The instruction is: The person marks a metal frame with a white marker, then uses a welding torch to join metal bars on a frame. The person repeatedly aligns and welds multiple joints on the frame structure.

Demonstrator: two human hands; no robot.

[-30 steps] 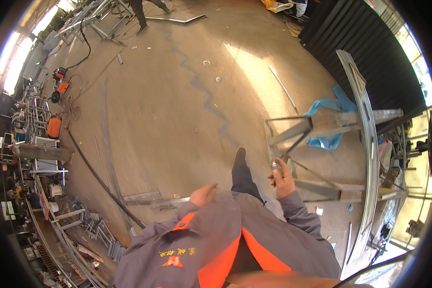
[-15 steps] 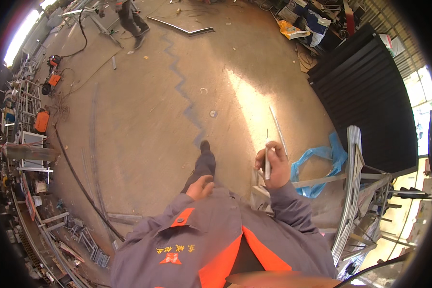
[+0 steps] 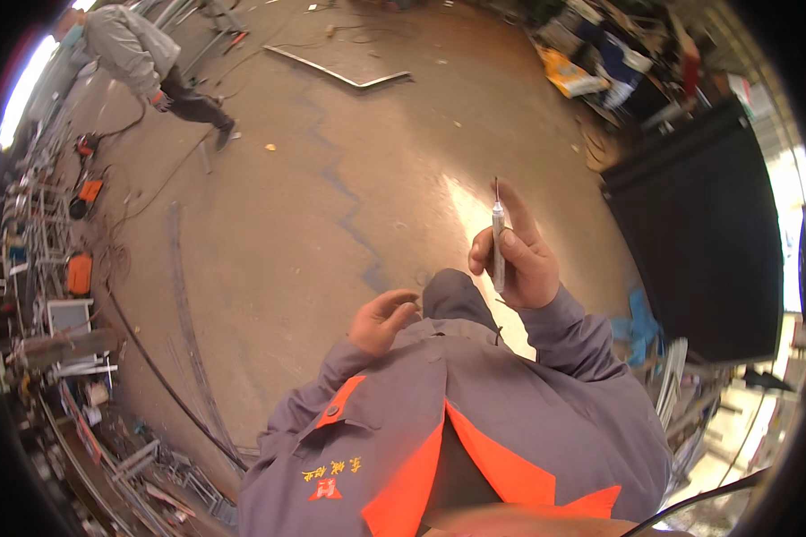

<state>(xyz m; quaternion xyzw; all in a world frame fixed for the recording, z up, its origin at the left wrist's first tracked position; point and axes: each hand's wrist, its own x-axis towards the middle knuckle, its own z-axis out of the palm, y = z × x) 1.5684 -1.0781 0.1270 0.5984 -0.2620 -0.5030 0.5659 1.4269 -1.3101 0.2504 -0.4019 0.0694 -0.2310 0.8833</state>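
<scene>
My right hand (image 3: 530,264) is closed around a slim hand tool (image 3: 499,242) with a pale grey, pen-like handle and a thin metal tip, held upright. The index finger stretches up beside the tip, while the thumb presses on the handle. The exact kind of tool cannot be made out. Near my waist, my left hand (image 3: 382,324) hangs in front of the jacket, its fingers loosely bent and apart from the thumb. Nothing shows in it.
A bent metal profile (image 3: 360,85) lies on the floor ahead. Another person (image 3: 157,72) walks at the far left. Orange machines (image 3: 79,273), metal lengths and a black cable (image 3: 166,362) line the left. To the right stand a black ribbed panel (image 3: 703,237) and blue plastic film (image 3: 640,327).
I have stepped forward and the panel on the right looks closer. My right hand has risen with the tool, its index finger now extended. The other person has come further into view.
</scene>
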